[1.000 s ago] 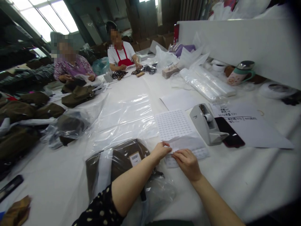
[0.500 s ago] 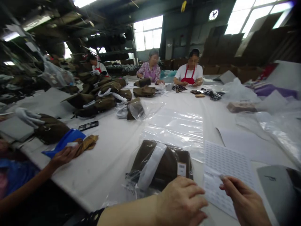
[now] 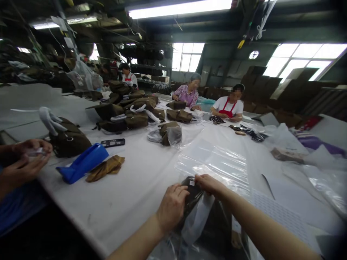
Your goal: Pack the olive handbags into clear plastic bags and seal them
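Observation:
My left hand (image 3: 172,207) and my right hand (image 3: 210,186) meet at the top of a dark olive item in a transparent plastic bag (image 3: 200,216), which has a white band across it. My left fingers grip the bag's upper edge. A small white sticker (image 3: 192,183) sits at my right fingertips, against the plastic. I cannot tell whether it is stuck down. A sheet of small printed labels (image 3: 279,213) lies to the right of my right forearm.
A flat transparent bag (image 3: 214,162) lies beyond my hands. A co-worker's hands (image 3: 27,159) work at the left, near a blue tape dispenser (image 3: 84,162). Olive bags (image 3: 121,121) are piled along the white table (image 3: 114,202). Two co-workers sit at the far end.
My view has swung left and up. My hands have moved from the label sheet onto the top of the plastic-wrapped item, and the sticker has moved with my right fingers.

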The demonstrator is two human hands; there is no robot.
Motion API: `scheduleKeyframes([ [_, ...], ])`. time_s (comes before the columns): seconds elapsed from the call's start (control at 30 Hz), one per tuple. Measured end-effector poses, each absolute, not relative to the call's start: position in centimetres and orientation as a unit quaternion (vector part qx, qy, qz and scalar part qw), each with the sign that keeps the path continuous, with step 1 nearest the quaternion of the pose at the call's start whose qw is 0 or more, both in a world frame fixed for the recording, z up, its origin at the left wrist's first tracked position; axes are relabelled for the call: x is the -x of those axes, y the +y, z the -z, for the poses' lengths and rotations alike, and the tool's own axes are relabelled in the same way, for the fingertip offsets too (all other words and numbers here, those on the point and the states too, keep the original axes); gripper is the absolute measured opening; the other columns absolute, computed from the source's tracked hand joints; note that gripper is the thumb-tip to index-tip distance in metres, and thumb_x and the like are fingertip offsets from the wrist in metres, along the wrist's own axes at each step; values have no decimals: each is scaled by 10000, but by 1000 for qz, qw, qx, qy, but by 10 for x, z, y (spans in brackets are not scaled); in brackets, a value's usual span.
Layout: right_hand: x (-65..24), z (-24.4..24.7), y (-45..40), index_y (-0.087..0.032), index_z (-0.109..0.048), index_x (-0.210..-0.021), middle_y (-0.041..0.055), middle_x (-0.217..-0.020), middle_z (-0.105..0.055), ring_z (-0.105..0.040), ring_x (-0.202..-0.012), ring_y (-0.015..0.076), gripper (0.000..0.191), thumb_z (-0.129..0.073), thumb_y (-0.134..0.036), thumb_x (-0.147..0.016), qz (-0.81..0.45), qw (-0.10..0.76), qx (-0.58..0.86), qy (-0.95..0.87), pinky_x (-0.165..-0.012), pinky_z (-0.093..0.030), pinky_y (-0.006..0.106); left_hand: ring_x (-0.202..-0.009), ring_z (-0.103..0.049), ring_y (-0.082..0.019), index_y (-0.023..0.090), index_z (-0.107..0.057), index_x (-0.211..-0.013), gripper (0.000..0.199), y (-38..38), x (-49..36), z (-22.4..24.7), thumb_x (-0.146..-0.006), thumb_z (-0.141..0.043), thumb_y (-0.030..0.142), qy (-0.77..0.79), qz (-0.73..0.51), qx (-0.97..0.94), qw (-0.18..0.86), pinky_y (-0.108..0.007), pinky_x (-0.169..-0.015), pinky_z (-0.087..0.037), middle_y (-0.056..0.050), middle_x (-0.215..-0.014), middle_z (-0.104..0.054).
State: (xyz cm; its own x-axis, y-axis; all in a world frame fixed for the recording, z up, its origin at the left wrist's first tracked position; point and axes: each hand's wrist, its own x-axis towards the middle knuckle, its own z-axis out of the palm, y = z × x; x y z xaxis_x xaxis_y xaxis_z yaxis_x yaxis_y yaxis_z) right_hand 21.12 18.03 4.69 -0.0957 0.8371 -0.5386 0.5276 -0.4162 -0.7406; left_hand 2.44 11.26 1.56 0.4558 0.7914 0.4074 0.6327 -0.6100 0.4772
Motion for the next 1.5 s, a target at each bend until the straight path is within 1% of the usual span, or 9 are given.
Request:
scheduleKeyframes([
  [0.23,-212,-40,184,-139,-619,-849,-55,-485,-393,-281,-334,59,573,-289,-604,-906,-466,118,695,-534,-317,-268,190,-1274,-352,-219,198,-555,-1106,315,143,-26,0,-861,-390,89,356,-252,-896,87,-410,-1062,-291,-16,-1293,-526],
  [0.4,-213,-40,194,-145,-652,-807,-12,-489,-476,-403,-349,94,586,-262,-569,-921,-400,54,703,-586,-378,-366,222,-1298,-326,-204,206,-527,-1168,339,158,-32,7,-892,-355,111,344,-213,-912,70,-398,-1062,-258,-30,-1287,-529],
  [0.5,-209,-49,188,-167,-661,-850,54,-615,-589,-583,-611,183,429,-383,-488,-911,-305,46,700,-644,-595,-459,280,-1268,-364,-212,187,-528,-1140,335,164,-36,8,-871,-357,84,348,-201,-911,87,-398,-1060,-256,-46,-1204,-577],
  [0.63,-204,-60,170,-197,-614,-1066,117,-972,-622,-541,-984,273,301,-459,-378,-883,-201,74,680,-701,-845,-397,386,-1242,-390,-224,179,-529,-1112,311,166,-38,7,-854,-380,90,342,-217,-907,117,-423,-1063,-256,-57,-1103,-611],
  [0.77,-210,-58,171,-169,-650,-934,48,-733,-606,-565,-707,180,295,-444,-367,-864,-265,138,690,-659,-661,-433,282,-1187,-433,-198,177,-555,-1041,301,164,-33,7,-823,-390,51,353,-282,-877,162,-384,-1056,-291,-34,-1073,-617],
  [0.87,-215,-50,183,-139,-643,-831,-34,-476,-435,-388,-400,107,319,-413,-360,-851,-340,124,715,-598,-397,-305,229,-1168,-446,-177,179,-563,-1009,294,162,-26,10,-832,-370,44,375,-341,-842,183,-348,-1049,-320,-11,-1124,-608],
  [0.93,-215,-44,189,-141,-635,-756,-64,-426,-358,-294,-341,80,247,-467,-316,-803,-385,107,719,-569,-344,-222,218,-1195,-427,-182,182,-563,-1011,310,160,-21,12,-832,-358,35,381,-353,-835,180,-358,-1051,-323,0,-1162,-600],
  [1.3,-206,-31,204,-151,-574,-550,-61,-382,-396,-302,-320,58,216,-545,-202,-758,-421,54,699,-575,-342,-248,199,-1313,-315,-187,195,-550,-1096,300,176,-23,27,-883,-368,87,286,-250,-923,57,-398,-1103,-218,-15,-1270,-547],
  [1.5,-207,-42,200,-159,-663,-708,17,-593,-619,-484,-416,106,251,-448,-204,-831,-376,-1,672,-638,-447,-395,226,-1264,-377,-186,179,-541,-1081,251,185,-24,22,-896,-378,130,271,-208,-939,40,-397,-1111,-176,-36,-1176,-595],
])
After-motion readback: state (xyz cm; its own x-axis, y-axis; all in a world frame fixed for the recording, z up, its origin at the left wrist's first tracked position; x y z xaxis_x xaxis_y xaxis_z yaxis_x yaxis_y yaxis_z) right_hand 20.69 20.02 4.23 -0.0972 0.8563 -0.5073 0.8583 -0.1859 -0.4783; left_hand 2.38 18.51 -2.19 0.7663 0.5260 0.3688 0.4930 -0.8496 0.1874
